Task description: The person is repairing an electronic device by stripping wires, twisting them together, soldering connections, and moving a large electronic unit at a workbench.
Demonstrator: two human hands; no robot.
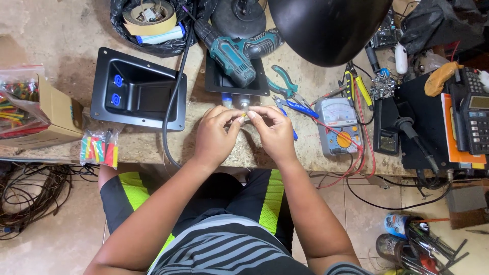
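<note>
My left hand [216, 135] and my right hand [272, 131] meet fingertip to fingertip over the workbench's front edge, pinching one small yellowish part [244, 117] between them. The part is mostly hidden by my fingers. Just beyond my fingers stand two small cylindrical pieces [235, 101], one blue-topped, one grey. A black recessed plate with two blue sockets [136, 90] lies left of my hands. A second black plate [235, 80] sits behind them under a teal cordless drill [235, 53].
Pliers with teal and blue handles [286, 91] and an analog multimeter with red leads [337, 125] lie to the right. A black lamp shade [326, 28] hangs above. A bag of coloured tubing [99, 147], a cardboard box [48, 114] and a black cable [173, 102] are to the left.
</note>
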